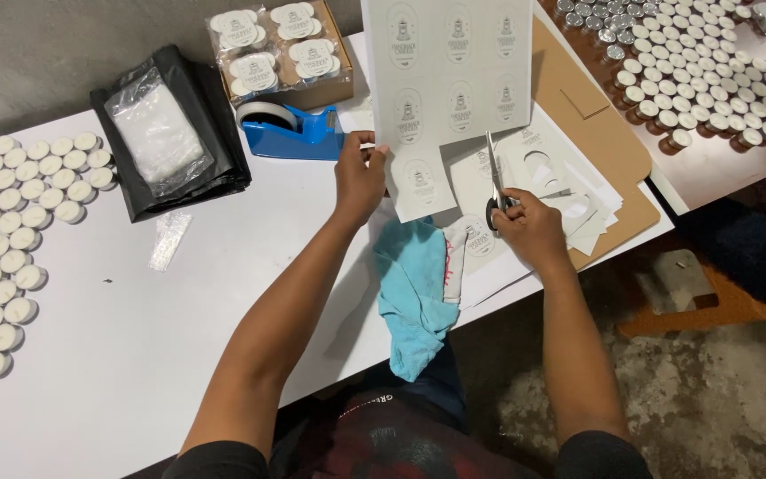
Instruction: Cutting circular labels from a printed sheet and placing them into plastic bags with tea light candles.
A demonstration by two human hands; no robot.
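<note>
Holding the label sheet (454, 80) by its lower left edge, your left hand (358, 177) pinches the paper between thumb and fingers above the table's (179, 337) front right corner. Your right hand (529, 229) is closed through the handles of the scissors (496, 182), whose blades point up into the sheet; they look slightly parted, though the view is small. A blue cloth (414, 293) hangs over the front edge, and the tape dispenser (290, 131) sits near the back edge.
</note>
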